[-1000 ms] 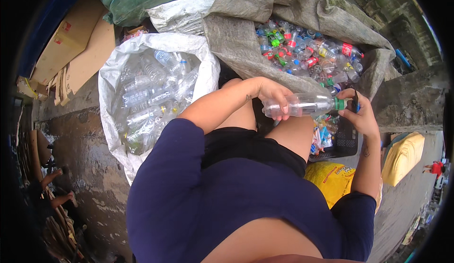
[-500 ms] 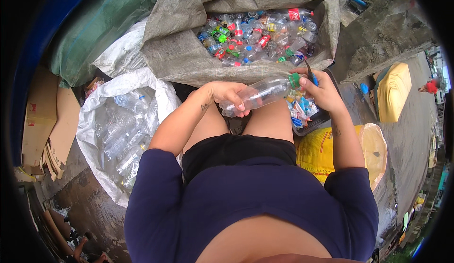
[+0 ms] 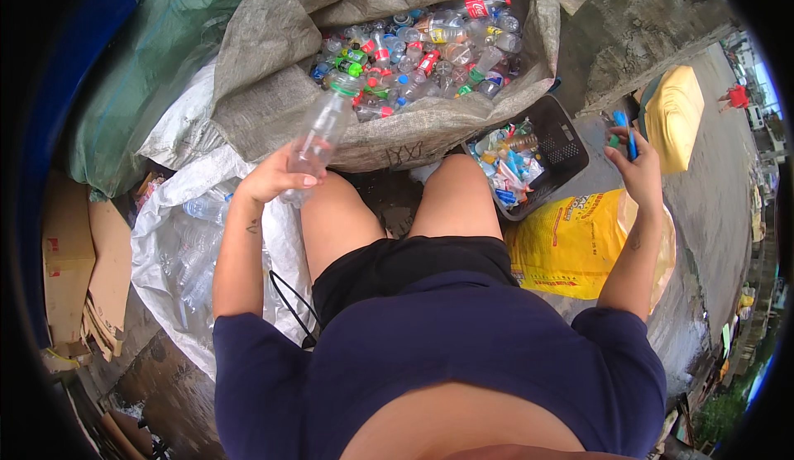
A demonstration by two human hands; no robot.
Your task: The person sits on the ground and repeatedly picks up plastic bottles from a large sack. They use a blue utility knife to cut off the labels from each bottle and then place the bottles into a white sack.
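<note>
My left hand [image 3: 271,179] is wrapped round the lower part of a clear plastic bottle [image 3: 322,123]. The bottle tilts upward, its capless neck keeping a green ring, in front of the large grey sack [image 3: 256,100] full of mixed bottles. Out to the right, my right hand [image 3: 640,172] is closed on a blue-handled knife [image 3: 633,146]; its blade is hard to make out now. A small green cap [image 3: 613,140] shows at the fingertips of that hand. Between the hands stands a black plastic crate [image 3: 571,142] holding crumpled labels and caps.
An open white sack [image 3: 157,237] of clear bottles stands by my left arm. A yellow sack [image 3: 550,249] lies right of my legs, below the crate. Flattened cardboard [image 3: 68,253] leans at far left. A pale yellow bundle [image 3: 674,117] rests on the ground at far right.
The green cap has come off the bottle. My left hand has carried the bottle up and left, while my right hand has swung right, away from it, with the knife and cap.
</note>
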